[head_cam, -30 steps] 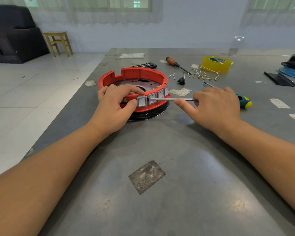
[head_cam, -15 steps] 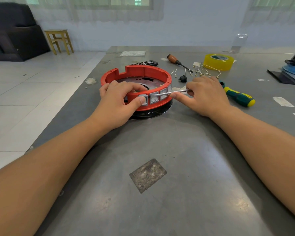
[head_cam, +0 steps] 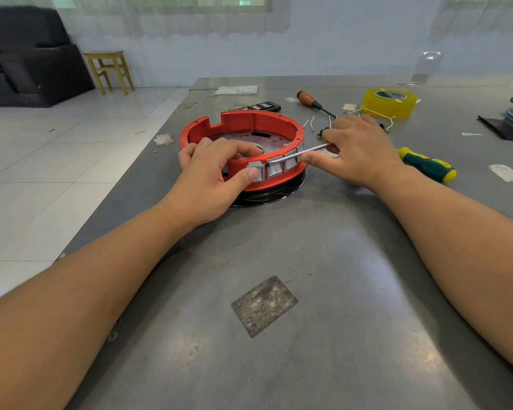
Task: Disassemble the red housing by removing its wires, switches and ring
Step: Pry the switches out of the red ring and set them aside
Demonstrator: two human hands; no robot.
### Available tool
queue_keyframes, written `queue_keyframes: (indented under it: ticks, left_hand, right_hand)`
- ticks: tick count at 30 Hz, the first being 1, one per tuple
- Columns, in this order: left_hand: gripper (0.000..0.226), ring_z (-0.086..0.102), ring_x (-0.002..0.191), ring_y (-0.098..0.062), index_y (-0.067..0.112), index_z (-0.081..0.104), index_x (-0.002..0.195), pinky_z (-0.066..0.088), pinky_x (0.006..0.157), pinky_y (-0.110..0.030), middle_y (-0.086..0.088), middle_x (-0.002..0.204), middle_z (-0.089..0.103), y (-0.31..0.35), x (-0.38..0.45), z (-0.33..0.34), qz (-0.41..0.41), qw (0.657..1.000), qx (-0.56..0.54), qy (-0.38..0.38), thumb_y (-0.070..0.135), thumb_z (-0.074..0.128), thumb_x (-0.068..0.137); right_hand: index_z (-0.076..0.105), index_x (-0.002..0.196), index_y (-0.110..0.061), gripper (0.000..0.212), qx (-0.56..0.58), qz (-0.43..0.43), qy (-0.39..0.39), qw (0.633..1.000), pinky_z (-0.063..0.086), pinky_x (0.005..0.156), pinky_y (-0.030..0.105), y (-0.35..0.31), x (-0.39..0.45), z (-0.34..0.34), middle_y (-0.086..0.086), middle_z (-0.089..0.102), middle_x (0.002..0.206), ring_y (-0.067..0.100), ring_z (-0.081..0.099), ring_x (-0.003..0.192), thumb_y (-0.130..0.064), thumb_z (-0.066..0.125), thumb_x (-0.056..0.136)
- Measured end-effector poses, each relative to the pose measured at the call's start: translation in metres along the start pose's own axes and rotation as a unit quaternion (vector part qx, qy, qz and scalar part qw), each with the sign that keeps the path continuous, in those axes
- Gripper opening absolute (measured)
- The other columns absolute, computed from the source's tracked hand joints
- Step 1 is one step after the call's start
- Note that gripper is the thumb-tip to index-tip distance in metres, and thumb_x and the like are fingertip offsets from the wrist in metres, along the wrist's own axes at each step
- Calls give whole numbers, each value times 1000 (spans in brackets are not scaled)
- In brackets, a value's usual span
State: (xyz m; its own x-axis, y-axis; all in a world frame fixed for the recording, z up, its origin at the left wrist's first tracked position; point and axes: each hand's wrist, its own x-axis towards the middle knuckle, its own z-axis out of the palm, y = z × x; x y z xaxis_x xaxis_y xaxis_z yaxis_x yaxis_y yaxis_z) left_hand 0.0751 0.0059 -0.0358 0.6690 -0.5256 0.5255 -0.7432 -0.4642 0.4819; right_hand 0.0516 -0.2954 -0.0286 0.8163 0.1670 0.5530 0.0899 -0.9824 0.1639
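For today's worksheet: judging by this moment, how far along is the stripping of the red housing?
Done: loose wires lie on the table. In hand: left hand grips the red housing while right hand works a metal rod at the switches. Left: several switches and the black ring.

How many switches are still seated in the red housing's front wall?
4 visible, in a row: first switch under the left hand's thumb, second, third, and a fourth partly hidden behind the metal rod. More may be hidden.
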Motion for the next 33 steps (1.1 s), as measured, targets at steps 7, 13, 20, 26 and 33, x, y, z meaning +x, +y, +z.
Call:
queue_keyframes:
  ticks: [7, 13, 20, 26, 33]
  left_hand:
    - [15, 51, 107, -9, 45, 62, 111, 23, 119, -51, 27, 106, 61, 2, -5, 1, 25, 999, -27, 31, 42, 62, 96]
    - [19, 55, 104, -6, 50, 66, 112, 28, 118, -51, 25, 107, 67, -3, -6, 2, 34, 998, -32, 52, 42, 68, 95]
    - [18, 59, 102, -10, 51, 67, 106, 30, 116, -52, 17, 103, 72, -6, -4, 2, 46, 996, -43, 64, 39, 73, 94]
    - [14, 56, 100, -8, 46, 68, 106, 29, 114, -48, 24, 99, 66, -5, -4, 3, 44, 997, -38, 51, 44, 70, 93]
    - [13, 49, 99, 2, 42, 68, 100, 27, 110, -43, 25, 93, 60, -2, -2, 2, 27, 998, -37, 40, 34, 77, 95]
  right_hand:
    - [47, 66, -20, 83, -10, 22, 12, 1000, 32, 75, 36, -3, -9, -3, 1, 50, 75, 25, 48, 79, -93, 11, 83]
    - [40, 59, -25, 75, -17, 94, 15, 995, 36, 74, 38, -20, -43, -14, -2, 48, 67, 23, 46, 72, -90, 14, 85]
    - [44, 60, -24, 76, -47, 121, -36, 991, 30, 67, 35, -29, -78, -26, -5, 46, 63, 20, 47, 68, -83, 5, 88]
    - [46, 60, -25, 78, -67, 111, -52, 990, 32, 65, 34, -35, -79, -28, -6, 48, 63, 18, 49, 67, -84, 2, 88]
    - [45, 60, -25, 76, -56, 104, -42, 992, 30, 67, 35, -35, -75, -22, -6, 48, 65, 20, 49, 70, -85, 9, 89]
